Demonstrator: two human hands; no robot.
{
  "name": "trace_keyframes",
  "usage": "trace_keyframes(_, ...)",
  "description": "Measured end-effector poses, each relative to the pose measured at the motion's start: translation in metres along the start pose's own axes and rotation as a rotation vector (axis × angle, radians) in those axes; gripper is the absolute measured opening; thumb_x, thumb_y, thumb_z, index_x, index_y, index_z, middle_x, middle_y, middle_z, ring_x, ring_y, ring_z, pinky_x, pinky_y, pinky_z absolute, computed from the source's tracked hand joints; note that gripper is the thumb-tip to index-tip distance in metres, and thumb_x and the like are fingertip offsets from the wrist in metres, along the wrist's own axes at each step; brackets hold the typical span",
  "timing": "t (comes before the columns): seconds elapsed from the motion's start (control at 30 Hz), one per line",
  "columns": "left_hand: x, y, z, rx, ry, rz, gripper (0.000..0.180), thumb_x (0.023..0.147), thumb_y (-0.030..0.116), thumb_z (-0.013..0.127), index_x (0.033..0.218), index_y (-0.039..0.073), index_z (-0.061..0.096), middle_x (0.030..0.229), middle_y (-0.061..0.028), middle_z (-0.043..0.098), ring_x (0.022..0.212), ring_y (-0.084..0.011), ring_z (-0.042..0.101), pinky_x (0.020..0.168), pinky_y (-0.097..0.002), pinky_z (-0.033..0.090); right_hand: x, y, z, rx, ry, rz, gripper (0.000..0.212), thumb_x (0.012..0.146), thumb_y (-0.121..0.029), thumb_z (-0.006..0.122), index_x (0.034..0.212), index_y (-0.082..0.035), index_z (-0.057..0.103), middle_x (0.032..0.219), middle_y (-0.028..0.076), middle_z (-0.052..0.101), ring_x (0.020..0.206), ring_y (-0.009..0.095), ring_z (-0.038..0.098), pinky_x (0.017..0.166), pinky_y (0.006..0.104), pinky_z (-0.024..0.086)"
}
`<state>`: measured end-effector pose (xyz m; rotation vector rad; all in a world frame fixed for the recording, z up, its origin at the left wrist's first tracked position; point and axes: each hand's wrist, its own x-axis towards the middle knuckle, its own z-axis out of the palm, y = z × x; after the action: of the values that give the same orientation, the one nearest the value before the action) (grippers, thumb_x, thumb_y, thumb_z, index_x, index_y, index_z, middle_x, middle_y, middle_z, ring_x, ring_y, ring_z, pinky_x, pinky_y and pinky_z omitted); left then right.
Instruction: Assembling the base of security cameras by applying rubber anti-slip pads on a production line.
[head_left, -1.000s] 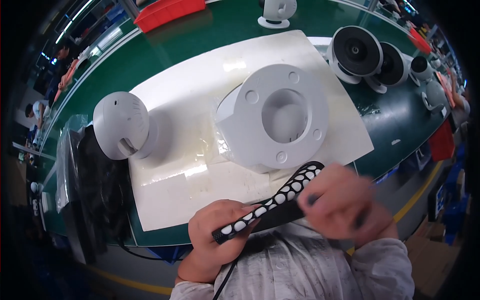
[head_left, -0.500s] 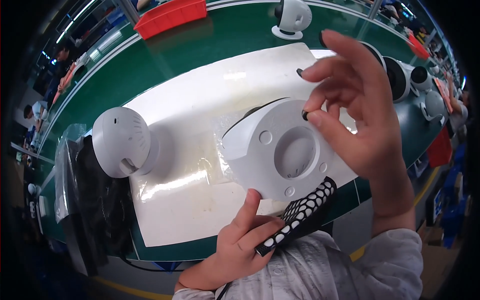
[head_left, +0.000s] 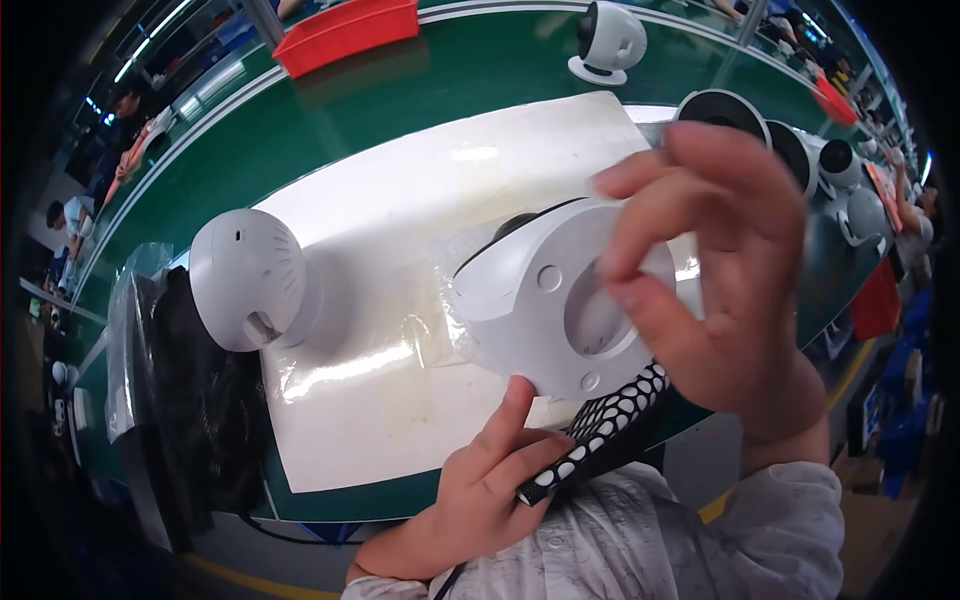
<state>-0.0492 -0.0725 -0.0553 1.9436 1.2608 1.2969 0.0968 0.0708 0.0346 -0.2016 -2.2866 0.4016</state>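
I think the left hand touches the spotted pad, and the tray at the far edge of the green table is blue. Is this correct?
Not fully: the head view shows that this tray is red. The rest is right: the left hand touches the spotted pad.

The left hand holds a black sheet of white dots, its thumb against a white device — ring-shaped base showing — while the blurred right hand partly covers it. A round-bodied white unit stands further left.

Sheet on worktop, mid-frame; housing over it, centre. Second housing at sheet's left side. Bin on worktop, upper left.
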Motion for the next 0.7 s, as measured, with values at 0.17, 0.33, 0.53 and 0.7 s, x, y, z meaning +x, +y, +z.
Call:
trace_keyframes(0.17, -0.004, -0.006, 0.001, -0.064, 0.086, -0.016, 0.030, 0.061, -0.004, 0.059, 0.091, 0.002, 0.058, 0.128, -0.0246, 0.032, 0.079, -0.0230, 0.062, 0.064, -0.0273, 0.050, 0.008, -0.006, 0.020, 0.377, -0.058, 0.380, 0.057, 0.072, 0.011, 0.050, 0.122, -0.001, 0.025, 0.081, 0.008, 0.052, 0.094, 0.020, 0.052, 0.086, 0.0316, 0.039)
trace_keyframes(0.33, -0.003, -0.007, 0.000, -0.056, 0.090, 0.021, 0.031, 0.061, -0.004, 0.059, 0.091, 0.003, 0.057, 0.128, -0.0239, 0.032, 0.079, -0.0236, 0.061, 0.065, -0.0280, 0.049, 0.001, -0.007, 0.023, 0.256, -0.050, 0.324, 0.059, 0.072, 0.010, 0.051, 0.123, -0.002, 0.023, 0.083, 0.009, 0.054, 0.100, 0.023, 0.051, 0.087, 0.0327, 0.038)
trace_keyframes(0.53, -0.007, -0.008, -0.002, -0.056, 0.097, 0.012, 0.034, 0.059, -0.005, 0.059, 0.092, 0.003, 0.057, 0.128, -0.0232, 0.032, 0.081, -0.0241, 0.061, 0.065, -0.0280, 0.049, -0.012, -0.024, 0.018, -0.247, -0.157, 0.110, 0.056, 0.073, 0.000, 0.056, 0.120, -0.007, 0.026, 0.102, 0.018, 0.055, 0.112, 0.032, 0.042, 0.098, 0.0443, 0.021)
trace_keyframes(0.7, -0.009, -0.006, -0.005, -0.041, 0.093, -0.001, 0.036, 0.058, -0.005, 0.059, 0.093, 0.004, 0.057, 0.129, -0.0231, 0.031, 0.081, -0.0244, 0.061, 0.064, -0.0278, 0.049, -0.033, -0.020, 0.023, -0.281, 0.134, 0.140, 0.028, 0.072, -0.019, 0.065, 0.094, -0.011, 0.050, 0.130, 0.026, 0.027, 0.127, 0.038, 0.014, 0.100, 0.0453, 0.014)
